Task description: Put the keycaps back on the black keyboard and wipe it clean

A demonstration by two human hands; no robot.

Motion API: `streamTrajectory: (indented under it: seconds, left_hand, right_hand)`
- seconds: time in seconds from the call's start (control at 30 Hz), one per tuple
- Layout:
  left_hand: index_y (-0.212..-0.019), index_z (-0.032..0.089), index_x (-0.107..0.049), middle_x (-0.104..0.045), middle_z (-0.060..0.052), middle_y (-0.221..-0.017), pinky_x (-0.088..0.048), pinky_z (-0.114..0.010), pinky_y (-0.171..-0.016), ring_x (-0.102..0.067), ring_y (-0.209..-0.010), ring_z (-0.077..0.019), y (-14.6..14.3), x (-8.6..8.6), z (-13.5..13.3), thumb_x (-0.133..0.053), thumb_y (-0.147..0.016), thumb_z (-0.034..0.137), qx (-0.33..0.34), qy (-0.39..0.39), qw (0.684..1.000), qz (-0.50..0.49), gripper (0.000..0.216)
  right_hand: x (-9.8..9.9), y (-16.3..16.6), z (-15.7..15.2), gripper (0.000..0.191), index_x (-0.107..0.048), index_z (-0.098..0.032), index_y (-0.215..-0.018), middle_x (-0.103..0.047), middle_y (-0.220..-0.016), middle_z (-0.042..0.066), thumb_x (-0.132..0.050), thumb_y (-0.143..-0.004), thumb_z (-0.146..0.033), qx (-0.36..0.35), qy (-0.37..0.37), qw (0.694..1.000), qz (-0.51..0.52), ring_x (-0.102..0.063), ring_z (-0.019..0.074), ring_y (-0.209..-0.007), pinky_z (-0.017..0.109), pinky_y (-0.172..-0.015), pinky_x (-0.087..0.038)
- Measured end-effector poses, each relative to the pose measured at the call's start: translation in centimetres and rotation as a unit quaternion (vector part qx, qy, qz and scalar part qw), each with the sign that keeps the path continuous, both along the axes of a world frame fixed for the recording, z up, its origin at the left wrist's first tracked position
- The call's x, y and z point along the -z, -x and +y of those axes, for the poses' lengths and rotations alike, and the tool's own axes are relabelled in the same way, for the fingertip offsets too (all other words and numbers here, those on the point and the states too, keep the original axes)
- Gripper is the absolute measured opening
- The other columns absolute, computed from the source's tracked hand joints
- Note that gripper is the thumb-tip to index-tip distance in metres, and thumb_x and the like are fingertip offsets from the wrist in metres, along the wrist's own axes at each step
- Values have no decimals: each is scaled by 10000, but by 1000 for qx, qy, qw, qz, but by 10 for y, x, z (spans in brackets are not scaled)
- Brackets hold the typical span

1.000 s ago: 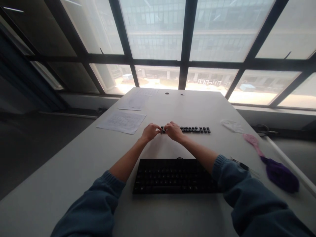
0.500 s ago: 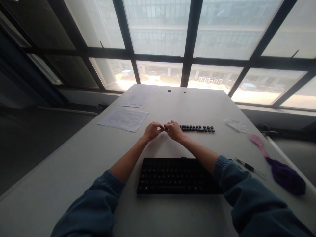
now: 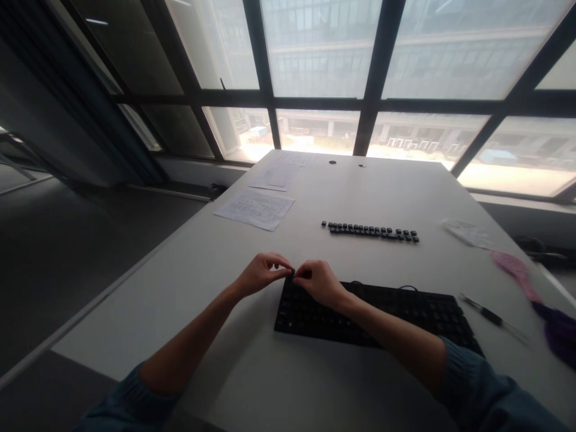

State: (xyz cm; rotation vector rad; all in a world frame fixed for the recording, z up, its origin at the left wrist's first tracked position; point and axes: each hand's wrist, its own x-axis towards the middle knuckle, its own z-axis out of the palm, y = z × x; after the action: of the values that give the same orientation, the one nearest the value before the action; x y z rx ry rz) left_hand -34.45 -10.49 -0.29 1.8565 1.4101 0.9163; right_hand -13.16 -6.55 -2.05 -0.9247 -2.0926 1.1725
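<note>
My L hand (image 3: 265,271) pinches small blk keycap (image 3: 293,272) at kbd (image 3: 387,298) far-L corner; seated or lifted unclear. R hand (image 3: 320,281) fingertips bunched just beside, can't tell if gripping too. Kbd long axis runs off R, beneath R forearm.

Pale daylight comes through dark-framed windows (image 3: 323,48) beyond the white desk (image 3: 382,192); a blue curtain (image 3: 99,120) hangs at left, above the dark grey floor (image 3: 135,240).
</note>
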Motion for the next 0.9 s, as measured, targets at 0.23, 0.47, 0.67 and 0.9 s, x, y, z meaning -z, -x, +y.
streamTrajectory:
  seconds: [0.23, 0.47, 0.67, 0.9]
  left_hand:
    - [-881, 204, -819, -781, -57, -883, -425, -257, -660, -623, -751, -159, 4, 9, -15, -763, -834, 373, 9, 50, 999, 10, 184]
    - [-881, 216, -820, -775, -60, -897, -488, -291, -777, -675, -854, -190, 4, 12, -17, -776, -826, 332, 37, 48, 998, -7, 135]
    - [-870, 228, -820, -768, -51, -873, -486, -297, -764, -671, -843, -189, 2, 12, -20, -776, -828, 321, 23, 27, 999, 13, 111]
    - [-874, 235, -816, -780, -41, -888, -486, -293, -749, -673, -844, -186, -1, 18, -22, -767, -833, 289, -3, 1, 1000, 26, 83]
  right_hand:
    - [-1, 0, -5, 103, -812, -160, -813, -763, -740, 38, -713, -794, -139, -9, 16, 999, -37, -664, 161, -686, 245, -664, -458]
    - [1, -2, -10, 130, -813, -184, -819, -770, -797, 39, -708, -798, -110, -20, -37, 998, -50, -677, 169, -745, 255, -717, -468]
    - [1, 0, -11, 107, -808, -186, -817, -771, -798, 40, -717, -808, -131, -9, -38, 998, -49, -686, 176, -752, 264, -728, -477]
    - [4, 2, -12, 107, -803, -192, -817, -765, -808, 36, -721, -809, -123, -7, -55, 997, -58, -676, 173, -759, 262, -730, -467]
